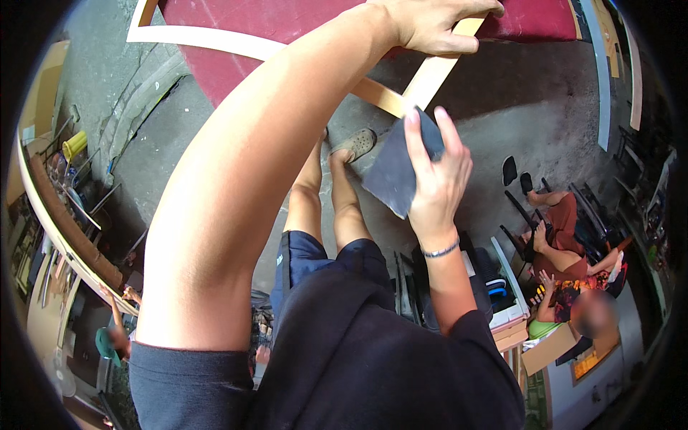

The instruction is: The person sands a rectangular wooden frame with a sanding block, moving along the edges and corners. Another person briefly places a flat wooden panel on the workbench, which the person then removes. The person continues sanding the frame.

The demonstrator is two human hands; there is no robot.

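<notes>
My left arm stretches up across the view, and my left hand grips a pale wooden frame near the top. Its thumb and fingers lie around one strip of the wood. Just below the frame's corner, my right hand holds a dark grey sheet of sandpaper. Two of its fingers stick up past the sheet's edge, slightly blurred. The sheet's upper end is close to the corner; I cannot tell if they touch. Part of the frame is hidden behind my left forearm.
A dark red surface lies behind the frame. My feet in clogs stand on the grey concrete floor. A seated person is at the right, another in a green cap at the lower left. A yellow container stands left.
</notes>
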